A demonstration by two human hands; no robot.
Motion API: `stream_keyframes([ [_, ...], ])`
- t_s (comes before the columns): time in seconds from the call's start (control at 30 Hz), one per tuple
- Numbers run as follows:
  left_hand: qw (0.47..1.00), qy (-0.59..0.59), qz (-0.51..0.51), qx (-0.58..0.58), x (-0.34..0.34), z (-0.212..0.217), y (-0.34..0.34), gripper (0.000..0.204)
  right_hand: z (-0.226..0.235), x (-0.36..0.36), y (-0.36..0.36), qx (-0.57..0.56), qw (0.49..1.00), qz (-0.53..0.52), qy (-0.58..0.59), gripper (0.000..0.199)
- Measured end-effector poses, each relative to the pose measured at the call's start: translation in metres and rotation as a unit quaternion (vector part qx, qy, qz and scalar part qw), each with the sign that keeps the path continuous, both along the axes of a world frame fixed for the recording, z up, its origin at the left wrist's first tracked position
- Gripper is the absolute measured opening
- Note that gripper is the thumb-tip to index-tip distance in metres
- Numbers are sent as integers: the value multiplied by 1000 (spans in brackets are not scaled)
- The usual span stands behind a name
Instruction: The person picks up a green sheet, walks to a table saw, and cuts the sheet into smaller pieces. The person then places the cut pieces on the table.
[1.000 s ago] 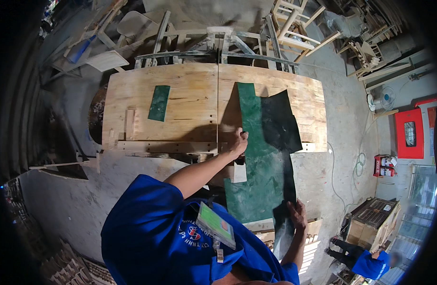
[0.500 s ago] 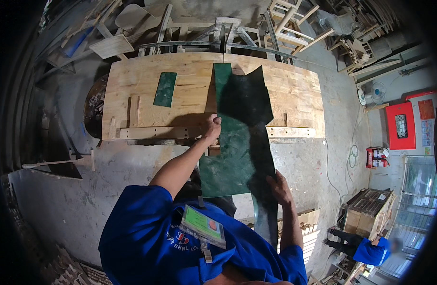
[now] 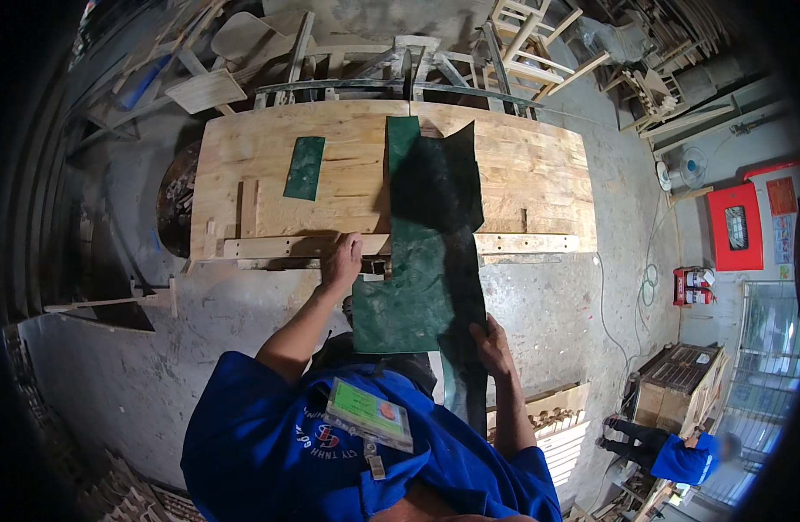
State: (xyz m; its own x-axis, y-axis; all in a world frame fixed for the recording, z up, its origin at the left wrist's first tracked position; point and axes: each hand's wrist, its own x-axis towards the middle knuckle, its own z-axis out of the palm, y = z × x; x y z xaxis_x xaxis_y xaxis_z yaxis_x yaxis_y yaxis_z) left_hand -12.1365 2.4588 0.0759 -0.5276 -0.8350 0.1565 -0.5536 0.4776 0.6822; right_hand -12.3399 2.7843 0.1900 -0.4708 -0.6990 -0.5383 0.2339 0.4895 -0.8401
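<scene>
A large dark green sheet [image 3: 430,235] lies over a wooden worktable [image 3: 269,209] and hangs off its near edge toward me. My right hand [image 3: 491,348] grips the hanging lower edge of the sheet. My left hand [image 3: 342,261] rests on the table's near edge rail, just left of the sheet, fingers bent over the wood. A small green strip [image 3: 305,167] lies flat on the table's left half.
Wooden chair frames and loose boards [image 3: 522,43] are piled behind the table. A red cabinet [image 3: 736,226] stands at the right wall. A person in blue [image 3: 678,452] crouches at the lower right beside wooden crates [image 3: 670,383]. Concrete floor surrounds the table.
My left hand slid left along the table edge, off the sheet onto the wooden rail. My right hand stayed on the sheet's lower edge while the view shifted.
</scene>
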Motion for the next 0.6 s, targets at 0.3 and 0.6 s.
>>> stream_keyframes([
  [0.3, 962, -169, -181, -116, 60, 26, 10, 77, -9, -2, 0, -11, 1000, -20, 3, 35],
  [0.6, 962, -162, -179, -129, 51, 15, -7, 71, -15, -2, -3, -24, 1000, -15, 14, 36],
])
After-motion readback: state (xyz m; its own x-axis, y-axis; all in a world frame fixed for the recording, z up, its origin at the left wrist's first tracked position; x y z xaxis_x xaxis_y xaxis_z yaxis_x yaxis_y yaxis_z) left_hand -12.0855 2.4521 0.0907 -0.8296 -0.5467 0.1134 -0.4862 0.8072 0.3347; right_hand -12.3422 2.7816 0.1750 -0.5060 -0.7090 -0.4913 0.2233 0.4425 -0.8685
